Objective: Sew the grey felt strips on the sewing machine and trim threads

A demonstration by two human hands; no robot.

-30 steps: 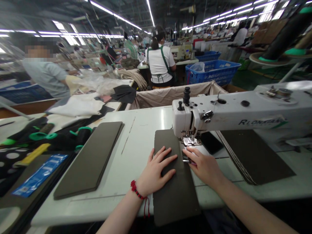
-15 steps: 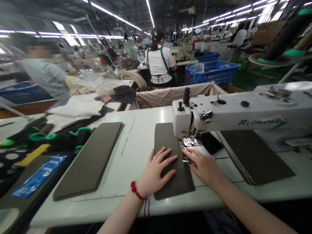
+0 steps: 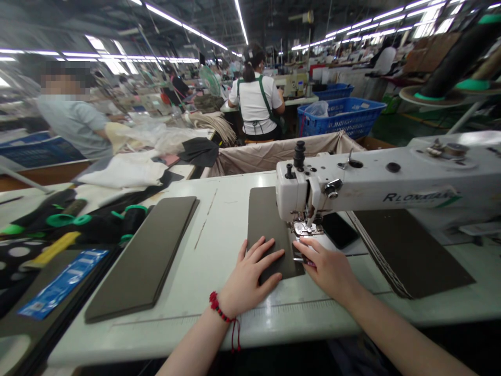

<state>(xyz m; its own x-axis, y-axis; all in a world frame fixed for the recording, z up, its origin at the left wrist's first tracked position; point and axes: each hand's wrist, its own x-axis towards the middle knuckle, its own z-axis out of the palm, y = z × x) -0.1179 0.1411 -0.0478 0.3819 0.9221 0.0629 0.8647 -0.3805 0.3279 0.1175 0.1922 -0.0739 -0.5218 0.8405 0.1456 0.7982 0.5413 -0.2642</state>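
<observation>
My left hand (image 3: 250, 272) lies flat, fingers spread, on a dark olive panel (image 3: 266, 230), which runs under the presser foot (image 3: 307, 228) of a white industrial sewing machine (image 3: 332, 188). My right hand (image 3: 329, 269) rests at the panel's right edge, close to the foot. Small metal thread snips (image 3: 303, 259) with a red part sit in its fingers, mostly hidden. The needle area is partly hidden by the machine head. A red cord bracelet (image 3: 221, 310) circles my left wrist.
A stack of olive panels (image 3: 141, 256) lies left on the white table (image 3: 219, 334), and another (image 3: 407, 256) lies right, beside a black phone (image 3: 340, 230). Beyond stand a canvas bin (image 3: 274, 154), a blue crate (image 3: 340, 117) and a co-worker (image 3: 254, 102).
The panel has slid steadily away from me under the presser foot, and its near end now lies beneath my hands. Both hands have stayed almost in place.
</observation>
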